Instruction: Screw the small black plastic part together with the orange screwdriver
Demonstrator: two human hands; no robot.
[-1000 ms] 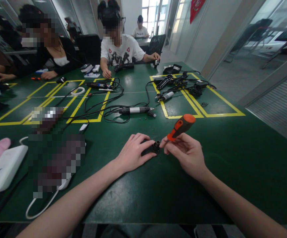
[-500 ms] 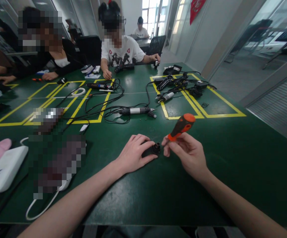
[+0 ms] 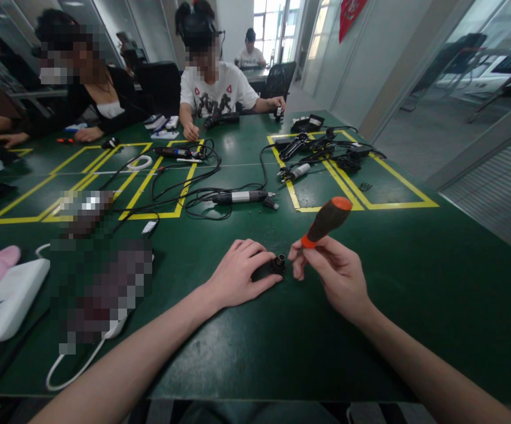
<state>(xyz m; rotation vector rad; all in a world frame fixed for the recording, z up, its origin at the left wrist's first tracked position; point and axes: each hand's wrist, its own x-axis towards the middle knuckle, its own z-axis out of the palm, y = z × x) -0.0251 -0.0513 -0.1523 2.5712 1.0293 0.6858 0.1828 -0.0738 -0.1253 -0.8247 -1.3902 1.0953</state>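
Observation:
My left hand (image 3: 242, 274) is wrapped over a small black part (image 3: 276, 265) on the green table, with its thumb and fingers around the sides. A short metal-tipped cylinder stands up from the part's right end; the rest lies hidden under my palm. Just to the right, my right hand (image 3: 337, 274) grips a screwdriver (image 3: 328, 221) by the lower end of its black and orange handle. The handle leans up and to the right. Its shaft is hidden behind my fingers, and the fingertips are close to the black part but apart from it.
Beyond my hands lies an electric screwdriver (image 3: 242, 198) with looped black cable. Cables and black parts (image 3: 321, 147) fill the taped area at back right. A white power bank (image 3: 10, 303) lies at left. Across the table (image 3: 414, 282) sits a person in a white shirt (image 3: 220, 88).
The screwdriver's handle has turned and tips slightly further right in my right hand. My left hand stays on the black part.

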